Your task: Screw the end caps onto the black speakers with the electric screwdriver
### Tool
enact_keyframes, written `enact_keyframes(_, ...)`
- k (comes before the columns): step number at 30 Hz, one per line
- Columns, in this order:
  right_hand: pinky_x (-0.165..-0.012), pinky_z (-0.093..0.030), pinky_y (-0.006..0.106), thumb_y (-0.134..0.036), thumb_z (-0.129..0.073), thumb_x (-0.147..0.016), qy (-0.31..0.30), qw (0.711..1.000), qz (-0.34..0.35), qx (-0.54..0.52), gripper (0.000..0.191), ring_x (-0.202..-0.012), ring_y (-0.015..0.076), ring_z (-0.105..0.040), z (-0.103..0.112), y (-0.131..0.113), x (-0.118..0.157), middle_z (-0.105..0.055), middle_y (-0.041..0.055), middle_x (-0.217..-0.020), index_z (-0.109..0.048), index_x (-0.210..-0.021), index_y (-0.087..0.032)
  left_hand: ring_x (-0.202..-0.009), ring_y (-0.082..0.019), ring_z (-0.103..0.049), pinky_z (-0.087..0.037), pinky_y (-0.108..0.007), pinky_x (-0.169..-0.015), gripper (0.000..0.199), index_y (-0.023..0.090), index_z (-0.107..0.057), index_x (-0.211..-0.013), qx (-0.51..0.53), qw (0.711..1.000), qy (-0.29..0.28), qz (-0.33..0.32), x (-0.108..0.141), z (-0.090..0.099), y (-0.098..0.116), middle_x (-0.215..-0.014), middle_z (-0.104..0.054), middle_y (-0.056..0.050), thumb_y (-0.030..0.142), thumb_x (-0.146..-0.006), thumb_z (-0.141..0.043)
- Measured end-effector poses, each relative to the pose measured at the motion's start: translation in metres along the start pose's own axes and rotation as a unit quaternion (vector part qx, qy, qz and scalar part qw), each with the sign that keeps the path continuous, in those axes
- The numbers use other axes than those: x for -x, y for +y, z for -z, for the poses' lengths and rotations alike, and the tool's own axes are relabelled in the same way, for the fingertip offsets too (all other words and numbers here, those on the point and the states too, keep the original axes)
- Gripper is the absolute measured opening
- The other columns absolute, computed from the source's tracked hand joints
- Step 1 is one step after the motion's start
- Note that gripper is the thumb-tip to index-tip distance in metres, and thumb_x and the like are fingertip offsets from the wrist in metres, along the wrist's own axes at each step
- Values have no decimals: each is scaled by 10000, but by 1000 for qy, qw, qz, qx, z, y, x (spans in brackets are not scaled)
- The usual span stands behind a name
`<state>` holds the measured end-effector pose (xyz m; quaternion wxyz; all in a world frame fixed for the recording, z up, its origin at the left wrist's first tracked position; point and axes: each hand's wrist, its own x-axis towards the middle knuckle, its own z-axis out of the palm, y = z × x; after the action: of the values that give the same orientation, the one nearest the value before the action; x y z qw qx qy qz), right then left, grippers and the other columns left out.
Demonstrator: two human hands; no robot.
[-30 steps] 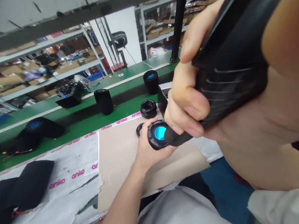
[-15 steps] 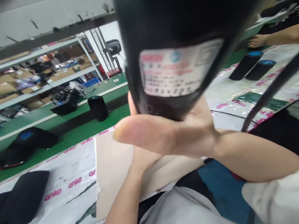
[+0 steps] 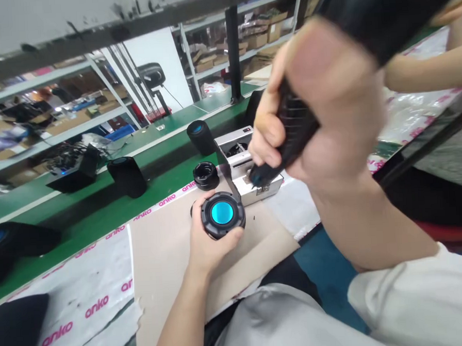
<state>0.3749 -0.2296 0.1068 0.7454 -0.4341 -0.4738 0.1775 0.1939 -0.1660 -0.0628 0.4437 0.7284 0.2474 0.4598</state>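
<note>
My left hand [image 3: 207, 246] is wrapped round a black cylindrical speaker [image 3: 222, 213], whose end with a blue centre faces up at me. The speaker is over a beige cardboard sheet [image 3: 162, 269]. My right hand [image 3: 328, 106], raised and blurred, grips a black electric screwdriver [image 3: 381, 15]; its ribbed lower part points down to the left. In the picture its tip overlaps a white metal screw feeder [image 3: 261, 191]; whether they touch I cannot tell. A black ring-shaped part [image 3: 206, 175] sits just beyond the speaker.
Black speakers [image 3: 126, 176] stand along the green bench [image 3: 164, 168]. A dark cylinder [image 3: 13, 241] lies at far left. One tiny dark piece [image 3: 254, 217] is on the cardboard. Another person's arm [image 3: 430, 69] reaches in at right. Shelves with boxes [image 3: 69, 119] are behind.
The electric screwdriver has moved from close in front of the camera to the right, tip now down-left. The speaker in my left hand, the ring and the screw feeder have come into view.
</note>
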Motion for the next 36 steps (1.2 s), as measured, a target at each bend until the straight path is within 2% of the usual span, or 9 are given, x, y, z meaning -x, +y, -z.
enact_keyframes(2,-358,-320,345,-567,-898,-797,34,998,48,-16,509,-353,120,-417,14,25,-9,-474,-33,-495,-554,-633,-230,-1216,-353,-758,-621,-472,-1036,848,228,-586,-1412,4,1000,-1,-4,-1,0,1,-1356,-729,-147,609,-741,-939)
enact_keyframes(6,-343,-315,320,-513,-915,-827,75,996,36,-29,461,-345,122,-443,30,72,-16,-506,-44,-519,-587,-700,-215,-1189,-334,-767,-623,-442,-1014,815,229,-589,-1405,7,1000,6,-16,0,0,1,-1358,-725,-138,568,-753,-941)
enact_keyframes(11,-346,-345,292,-527,-901,-845,45,998,3,-40,475,-351,119,-465,35,93,-11,-513,-49,-517,-579,-705,-207,-1176,-327,-764,-628,-431,-989,820,225,-584,-1397,-5,1000,6,-16,1,1,2,-1354,-719,-140,611,-757,-921)
enact_keyframes(16,-338,-361,279,-542,-899,-845,-20,997,-70,-42,549,-347,117,-468,41,89,-1,-512,-24,-506,-549,-613,-189,-1179,-334,-756,-625,-443,-991,843,229,-576,-1398,-19,1000,5,-5,0,0,3,-1348,-712,-139,670,-756,-899)
enact_keyframes(23,-353,-327,313,-492,-906,-841,71,996,50,-33,533,-363,102,-427,33,71,-8,-493,-34,-493,-520,-594,-219,-1175,-328,-765,-630,-442,-1002,856,232,-572,-1395,-5,1000,5,-9,1,-1,2,-1334,-720,-138,658,-739,-920)
enact_keyframes(27,-349,-312,311,-610,-880,-853,62,997,33,-24,548,-363,103,-432,30,84,-7,-493,-45,-502,-533,-673,-225,-1188,-328,-764,-627,-439,-1011,845,227,-574,-1398,-2,1000,-1,-8,1,0,3,-1345,-720,-140,640,-748,-920)
enact_keyframes(31,-330,-313,313,-586,-871,-865,29,999,5,-33,568,-340,117,-442,34,91,-5,-495,-36,-503,-521,-628,-207,-1193,-318,-769,-626,-431,-1019,829,232,-577,-1401,12,1000,-2,-11,1,0,3,-1356,-725,-135,599,-749,-936)
enact_keyframes(34,-311,-332,307,-522,-891,-849,-7,997,-70,-40,532,-331,129,-452,37,78,-4,-508,-22,-489,-546,-609,-197,-1176,-321,-776,-636,-436,-1004,851,228,-571,-1400,13,1000,0,-3,1,0,3,-1336,-733,-139,613,-737,-939)
enact_keyframes(36,-301,-339,303,-471,-925,-805,1,994,-66,-81,458,-330,124,-442,33,57,-6,-525,-26,-496,-592,-657,-194,-1191,-330,-772,-635,-451,-1021,864,227,-566,-1404,11,1000,-3,0,1,-1,3,-1338,-730,-144,625,-735,-939)
